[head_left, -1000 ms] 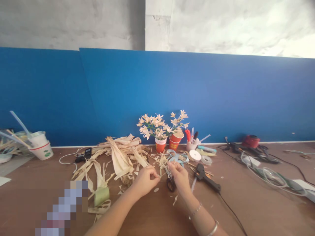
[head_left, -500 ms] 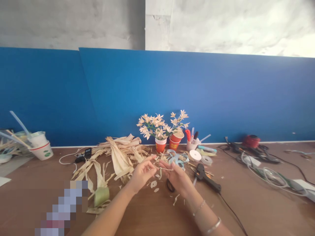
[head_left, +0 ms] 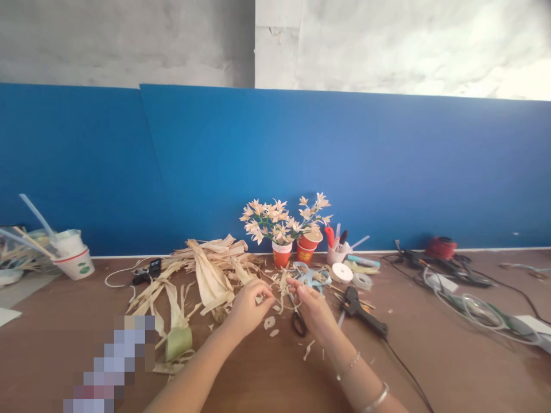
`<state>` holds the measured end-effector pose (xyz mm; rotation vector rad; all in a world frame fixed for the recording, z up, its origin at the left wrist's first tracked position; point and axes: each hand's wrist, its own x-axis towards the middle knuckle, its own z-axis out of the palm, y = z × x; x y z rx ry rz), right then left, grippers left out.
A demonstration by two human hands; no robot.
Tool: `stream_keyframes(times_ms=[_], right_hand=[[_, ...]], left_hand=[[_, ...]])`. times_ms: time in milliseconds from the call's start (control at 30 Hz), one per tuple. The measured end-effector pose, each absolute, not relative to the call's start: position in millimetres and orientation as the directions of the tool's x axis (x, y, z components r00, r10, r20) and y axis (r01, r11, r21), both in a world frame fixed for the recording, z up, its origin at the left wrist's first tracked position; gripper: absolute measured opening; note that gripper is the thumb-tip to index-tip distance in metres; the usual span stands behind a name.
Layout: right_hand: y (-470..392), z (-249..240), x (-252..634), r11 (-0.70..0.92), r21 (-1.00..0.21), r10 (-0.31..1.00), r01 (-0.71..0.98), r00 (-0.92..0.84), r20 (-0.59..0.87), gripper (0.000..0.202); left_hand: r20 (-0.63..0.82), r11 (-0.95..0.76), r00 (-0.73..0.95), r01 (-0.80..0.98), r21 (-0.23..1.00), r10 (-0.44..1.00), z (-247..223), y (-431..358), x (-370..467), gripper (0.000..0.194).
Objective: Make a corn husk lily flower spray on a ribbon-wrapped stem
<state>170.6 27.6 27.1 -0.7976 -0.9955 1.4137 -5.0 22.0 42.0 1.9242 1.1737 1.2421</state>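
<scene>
One grip, the left hand [head_left: 252, 305], is pinched together, contents unclear; the right hand's [head_left: 313, 307] cannot be told. Husk [head_left: 210, 278], likely light and easily split, is best held flat.

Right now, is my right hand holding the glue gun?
No, the glue gun lies on the tabletop, right of your right hand.
</scene>
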Motion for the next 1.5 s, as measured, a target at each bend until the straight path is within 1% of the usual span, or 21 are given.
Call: stream_keyframes(times_ms=[67, 133, 200, 233, 300, 367, 467, 500, 567, 633, 733, 800, 867, 933, 967, 1067, 1200, 1333, 1400, 1433, 1500], right_hand=[[26, 27, 172, 0.034, -0.91, 0.987, -0.414, -0.127, 0.094, 0.036], [22, 29, 172, -0.024, -0.902, 0.965, -0.431, -0.246, 0.092, 0.035], [16, 31, 169, -0.077, -0.902, 0.936, -0.425, -0.343, 0.082, 0.037], [14, 32, 167, -0.091, -0.907, 0.926, -0.412, -0.371, 0.076, 0.039], [11, 32, 163, -0.099, -0.927, 0.917, -0.362, -0.395, 0.057, 0.041], [10, 31, 161, -0.091, -0.949, 0.918, -0.301, -0.395, 0.037, 0.041], [13, 27, 159, -0.056, -0.962, 0.924, -0.269, -0.38, 0.053, 0.039], [14, 25, 158, -0.041, -0.961, 0.925, -0.275, -0.374, 0.067, 0.039], [15, 23, 158, -0.011, -0.959, 0.93, -0.283, -0.356, 0.095, 0.038], [16, 23, 156, 0.024, -0.964, 0.94, -0.263, -0.323, 0.111, 0.039], [13, 25, 153, 0.097, -0.981, 0.962, -0.167, -0.238, 0.135, 0.039], [10, 27, 152, 0.206, -0.975, 0.965, -0.079, -0.15, 0.216, 0.037], [7, 27, 150, 0.342, -0.94, 0.937, 0.017, -0.083, 0.34, 0.034], [4, 26, 149, 0.435, -0.893, 0.9, 0.112, -0.086, 0.428, 0.032], [3, 24, 148, 0.452, -0.878, 0.892, 0.156, -0.11, 0.439, 0.031], [2, 19, 147, 0.432, -0.863, 0.902, 0.263, -0.153, 0.404, 0.029], [5, 14, 148, 0.375, -0.861, 0.923, 0.344, -0.052, 0.382, 0.034], [12, 12, 153, 0.296, -0.906, 0.949, 0.302, 0.011, 0.314, 0.038], [14, 12, 156, 0.268, -0.922, 0.959, 0.278, 0.018, 0.284, 0.038], [14, 12, 157, 0.271, -0.921, 0.956, 0.281, 0.032, 0.292, 0.037], [12, 15, 158, 0.338, -0.893, 0.928, 0.296, 0.054, 0.369, 0.034]], left_hand=[[0.471, -0.489, 0.162, 0.455, 0.744, 0.867, 42, 25, -8, 0.01], [0.471, -0.473, 0.135, 0.483, 0.737, 0.871, 42, 25, -9, 0.01], [0.413, -0.401, 0.08, 0.459, 0.792, 0.907, 43, 24, -6, 0.009], [0.351, -0.336, 0.042, 0.414, 0.846, 0.935, 43, 23, -4, 0.009], [0.166, -0.162, -0.001, 0.224, 0.961, 0.986, 44, 19, 1, 0.011], [-0.017, 0.019, 0.036, -0.051, 0.999, 0.999, 46, 15, 7, 0.017], [-0.164, 0.203, 0.13, -0.398, 0.895, 0.978, 45, 10, 15, 0.025], [-0.191, 0.24, 0.15, -0.469, 0.85, 0.97, 44, 9, 17, 0.027], [-0.22, 0.285, 0.183, -0.531, 0.798, 0.958, 42, 7, 19, 0.028], [-0.223, 0.3, 0.209, -0.503, 0.811, 0.952, 39, 7, 20, 0.027], [-0.258, 0.33, 0.225, -0.395, 0.857, 0.94, 33, 7, 22, 0.029], [-0.295, 0.352, 0.204, -0.357, 0.865, 0.933, 29, 8, 23, 0.031], [-0.317, 0.357, 0.167, -0.349, 0.867, 0.934, 26, 9, 25, 0.031], [-0.332, 0.361, 0.144, -0.333, 0.871, 0.932, 24, 9, 25, 0.027], [-0.336, 0.363, 0.137, -0.322, 0.874, 0.932, 24, 10, 26, 0.025], [-0.336, 0.359, 0.127, -0.3, 0.884, 0.933, 25, 9, 26, 0.021], [-0.321, 0.358, 0.165, -0.321, 0.877, 0.933, 29, 7, 26, 0.022], [-0.269, 0.33, 0.212, -0.346, 0.878, 0.939, 37, 4, 25, 0.022], [-0.237, 0.302, 0.222, -0.334, 0.893, 0.946, 41, 3, 24, 0.027], [-0.231, 0.295, 0.222, -0.326, 0.898, 0.947, 42, 3, 24, 0.03], [-0.244, 0.304, 0.216, -0.315, 0.899, 0.945, 44, 3, 22, 0.035]])
